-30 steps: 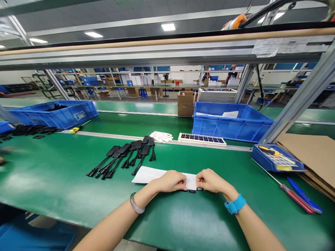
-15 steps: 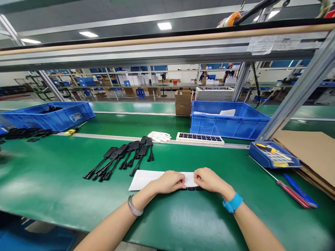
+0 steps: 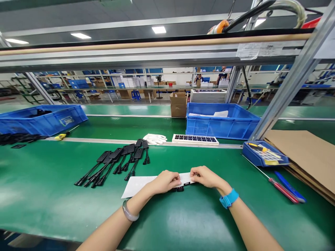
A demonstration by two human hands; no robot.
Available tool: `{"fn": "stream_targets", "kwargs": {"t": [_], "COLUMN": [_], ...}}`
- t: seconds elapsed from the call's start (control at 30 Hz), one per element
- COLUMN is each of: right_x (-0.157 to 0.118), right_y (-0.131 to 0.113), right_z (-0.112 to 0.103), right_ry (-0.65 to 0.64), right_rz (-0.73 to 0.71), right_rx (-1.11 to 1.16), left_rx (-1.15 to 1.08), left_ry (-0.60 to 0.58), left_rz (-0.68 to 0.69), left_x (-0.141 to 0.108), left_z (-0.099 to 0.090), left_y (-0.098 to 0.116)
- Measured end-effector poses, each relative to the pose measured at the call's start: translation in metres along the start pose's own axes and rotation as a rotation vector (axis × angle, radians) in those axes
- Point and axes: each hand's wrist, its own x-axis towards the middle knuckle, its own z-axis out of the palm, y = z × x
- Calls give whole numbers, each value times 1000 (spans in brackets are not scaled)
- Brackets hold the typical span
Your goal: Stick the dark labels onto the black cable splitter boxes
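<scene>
Turquoise colours the wristband (image 3: 229, 199), pale grey the bangle (image 3: 127, 213) and white the sheet (image 3: 134, 185); the tabletop (image 3: 167, 219) is green, the cables (image 3: 100, 182) black, the bins (image 3: 221, 128) blue, while black squares pattern a white strip (image 3: 195, 143).

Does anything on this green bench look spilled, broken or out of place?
I see nothing spilled or broken. Slightly odd: a white glove lies unworn at the metal strip, and one flat black piece sits apart from the dark heap at far left.

No text on any label or paper is legible.
</scene>
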Motion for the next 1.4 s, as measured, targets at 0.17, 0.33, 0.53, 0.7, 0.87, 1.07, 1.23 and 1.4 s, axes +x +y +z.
{"fn": "stream_targets", "kwargs": {"t": [0.17,0.33,0.53,0.7,0.87,1.07,1.23,1.4], "right_x": [0,1,4,2,-1,-1,-2,-2], "right_y": [6,2,-2,0,2,9,13,14], "right_z": [0,7,11,9,7,4,2,2], "right_ry": [-78,-15,42,4,5,-33,-52,-39], "right_rz": [18,37,50,16,2,-23,-32,-27], "right_rx": [83,42,-55,-21,17,80,112,113], "left_rx": [-13,52,-47,-53,-78,-131,-102,-167], "left_ry": [-2,36,-22,-34,-46,-102,-60,-147], "left_rz": [17,-31,45,23,-4,-26,-68,-8], "left_x": [-10,-6,-18,-24,-20,-35,-36,-46], "left_z": [-9,3,-12,-22,-20,-36,-41,-48], "left_y": [-8,-6,-18,-32,-38,-62,-70,-78]}}
